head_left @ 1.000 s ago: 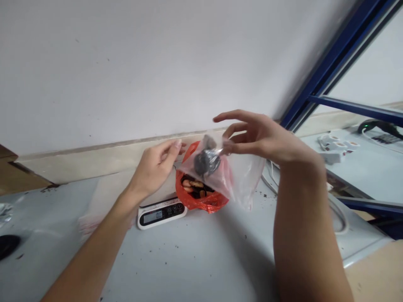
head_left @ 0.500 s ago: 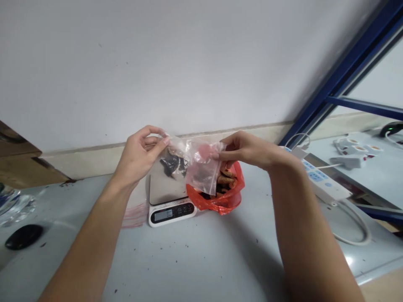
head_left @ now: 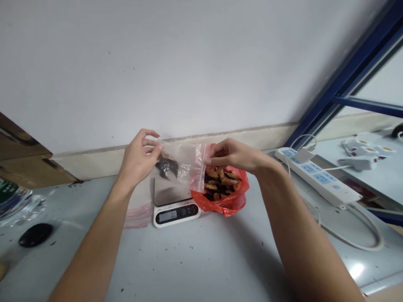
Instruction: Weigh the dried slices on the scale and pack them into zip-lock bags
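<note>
A clear zip-lock bag (head_left: 185, 161) with dark pieces inside it is stretched between my two hands. My left hand (head_left: 140, 157) pinches its left end, where the dark contents lie. The zip edge on the right is pinched by my right hand (head_left: 231, 155). Below the bag stands a white digital kitchen scale (head_left: 176, 214) with a steel plate, its display reading 0.0. Beside the scale, a red plastic bag (head_left: 231, 206) stands open, full of brown dried slices (head_left: 222, 180). My right hand is just above this red bag.
Flat zip bags with pink seals (head_left: 137, 216) lie left of the scale. A black oval object (head_left: 36, 235) and a clear plastic bottle (head_left: 19, 205) are farther left. On the right lies a white power strip (head_left: 317, 174) with a looping cable. A wall (head_left: 189, 71) rises behind.
My right hand has moved slightly left and the zip bag now lies flatter between the hands. More of the dried slices in the red bag show. The view has shifted a little.
</note>
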Available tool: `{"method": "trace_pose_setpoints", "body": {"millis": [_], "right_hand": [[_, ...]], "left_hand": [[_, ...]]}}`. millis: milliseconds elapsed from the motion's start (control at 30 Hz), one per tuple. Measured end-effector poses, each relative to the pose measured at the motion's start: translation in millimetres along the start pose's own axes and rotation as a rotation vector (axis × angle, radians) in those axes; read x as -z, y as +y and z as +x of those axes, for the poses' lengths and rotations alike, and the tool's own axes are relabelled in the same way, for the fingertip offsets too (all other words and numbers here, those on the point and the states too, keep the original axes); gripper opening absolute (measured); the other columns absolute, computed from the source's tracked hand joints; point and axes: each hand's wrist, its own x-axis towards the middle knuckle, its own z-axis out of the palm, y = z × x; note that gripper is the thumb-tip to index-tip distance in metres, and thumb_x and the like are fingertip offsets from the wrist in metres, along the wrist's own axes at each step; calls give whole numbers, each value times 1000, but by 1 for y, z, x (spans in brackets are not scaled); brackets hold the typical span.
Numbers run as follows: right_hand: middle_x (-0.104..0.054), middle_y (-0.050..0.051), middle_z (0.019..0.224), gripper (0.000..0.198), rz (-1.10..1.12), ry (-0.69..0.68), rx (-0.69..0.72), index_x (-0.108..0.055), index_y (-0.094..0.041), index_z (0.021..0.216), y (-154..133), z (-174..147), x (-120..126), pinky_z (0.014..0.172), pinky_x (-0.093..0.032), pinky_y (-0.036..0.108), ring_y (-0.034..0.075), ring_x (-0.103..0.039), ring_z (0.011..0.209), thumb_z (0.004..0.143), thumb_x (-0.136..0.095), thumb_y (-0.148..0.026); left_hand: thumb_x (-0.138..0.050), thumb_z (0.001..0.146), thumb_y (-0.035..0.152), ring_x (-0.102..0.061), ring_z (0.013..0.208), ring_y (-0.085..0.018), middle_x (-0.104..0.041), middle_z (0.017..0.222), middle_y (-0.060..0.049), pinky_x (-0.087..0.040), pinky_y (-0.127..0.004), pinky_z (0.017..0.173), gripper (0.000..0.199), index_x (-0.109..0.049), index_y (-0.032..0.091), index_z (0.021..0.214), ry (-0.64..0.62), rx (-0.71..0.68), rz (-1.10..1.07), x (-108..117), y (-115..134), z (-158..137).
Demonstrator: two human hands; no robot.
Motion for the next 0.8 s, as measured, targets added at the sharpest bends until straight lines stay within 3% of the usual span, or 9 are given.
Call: {"method": "trace_pose_setpoints", "body": {"millis": [67, 133, 267, 367, 567, 800], "right_hand": [[-61, -3, 60, 30, 15, 15, 11, -66, -18, 60, -1, 3, -6, 59, -40, 28, 13, -52, 60, 63, -83, -43], [-59, -4, 59, 35, 35, 23, 21, -65, -18, 60, -1, 6, -11, 59, -39, 28, 12, -50, 59, 62, -84, -47], [-58, -5, 59, 35, 88, 18, 60, -65, -17, 64, -3, 8, -18, 58, -37, 27, 11, -48, 59, 63, -84, -47], [-61, -4, 61, 29, 115, 6, 81, -68, -17, 65, -4, 7, -19, 59, -40, 27, 11, -51, 60, 65, -83, -42], [-69, 0, 68, 24, 126, 14, 59, -74, -17, 69, -6, 6, -21, 63, -45, 29, 14, -57, 64, 65, -82, -39], [-69, 0, 66, 16, 89, -16, 90, -74, -18, 70, -8, 6, -25, 62, -46, 28, 14, -59, 63, 67, -75, -34]], "left_hand": [[-67, 75, 28, -71, 90, -23, -72, 101, -6, -58, -33, 75, 32, -63, 22, 106, 60, -83, 119, 0, 1, -1], [-67, 76, 34, -69, 86, -22, -72, 98, -6, -58, -33, 75, 28, -66, 22, 101, 8, -142, 161, -1, 6, -4], [-65, 80, 50, -67, 72, -20, -73, 77, -4, -55, -31, 68, 29, -71, 22, 81, -438, -141, 85, -1, 21, -13], [-67, 79, 49, -67, 71, -19, -76, 77, -4, -54, -30, 66, 28, -74, 22, 78, -625, -125, 46, -2, 30, -18], [-67, 78, 42, -65, 70, -18, -75, 76, -3, -49, -27, 59, 23, -76, 21, 78, -688, -58, 10, -3, 34, -21], [-59, 81, 35, -59, 64, -15, -70, 68, -1, -46, -26, 61, 25, -76, 19, 71, -737, -89, 31, 2, 34, -21]]}}
